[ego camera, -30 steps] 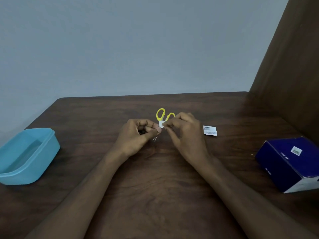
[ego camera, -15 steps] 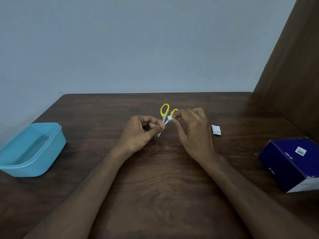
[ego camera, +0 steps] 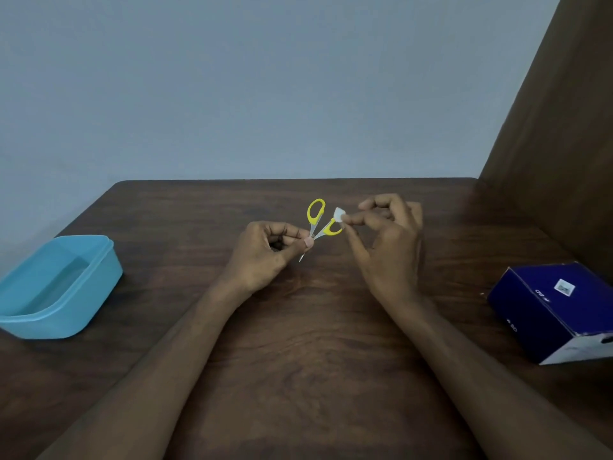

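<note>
In the head view, the left hand [ego camera: 265,252] pinched small yellow-handled scissors [ego camera: 316,224] by the blades above the tabletop [ego camera: 298,343], handles up; just beside them, the right hand [ego camera: 386,240] pinched a small white piece [ego camera: 339,214]

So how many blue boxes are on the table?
2. A light blue plastic box sits at the left edge; a dark blue cardboard box lies at the right, partly cut off.
</note>
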`<act>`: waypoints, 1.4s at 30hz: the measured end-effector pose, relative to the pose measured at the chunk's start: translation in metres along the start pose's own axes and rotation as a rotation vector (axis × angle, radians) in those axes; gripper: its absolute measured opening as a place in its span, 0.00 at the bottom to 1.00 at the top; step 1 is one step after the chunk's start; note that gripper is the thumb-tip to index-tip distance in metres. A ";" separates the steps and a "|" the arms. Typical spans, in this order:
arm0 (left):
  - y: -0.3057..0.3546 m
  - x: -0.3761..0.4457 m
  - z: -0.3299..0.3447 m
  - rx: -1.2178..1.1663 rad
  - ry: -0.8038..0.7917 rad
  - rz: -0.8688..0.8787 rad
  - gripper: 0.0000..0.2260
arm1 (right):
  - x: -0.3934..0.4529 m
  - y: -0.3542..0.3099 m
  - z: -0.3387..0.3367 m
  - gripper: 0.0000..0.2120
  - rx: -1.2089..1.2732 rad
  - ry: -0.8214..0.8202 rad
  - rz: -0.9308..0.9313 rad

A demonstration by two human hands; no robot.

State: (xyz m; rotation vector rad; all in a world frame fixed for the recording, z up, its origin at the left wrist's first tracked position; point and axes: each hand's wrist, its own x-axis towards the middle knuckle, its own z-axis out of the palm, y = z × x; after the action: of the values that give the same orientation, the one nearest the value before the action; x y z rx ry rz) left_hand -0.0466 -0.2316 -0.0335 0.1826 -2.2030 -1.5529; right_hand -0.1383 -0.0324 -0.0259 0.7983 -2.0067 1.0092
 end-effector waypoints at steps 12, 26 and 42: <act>-0.008 0.002 -0.003 0.052 -0.002 0.055 0.05 | -0.002 0.002 0.009 0.04 -0.019 -0.132 0.087; -0.007 0.001 -0.004 0.077 -0.035 0.073 0.04 | 0.003 0.004 0.003 0.03 0.010 -0.324 -0.069; -0.006 0.001 -0.004 0.087 0.036 0.152 0.02 | 0.002 -0.032 0.005 0.02 0.805 -0.283 0.916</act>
State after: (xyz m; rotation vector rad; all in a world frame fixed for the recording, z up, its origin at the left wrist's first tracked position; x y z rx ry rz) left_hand -0.0463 -0.2372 -0.0379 0.0675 -2.2035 -1.3635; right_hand -0.1161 -0.0532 -0.0145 0.3607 -2.2275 2.4368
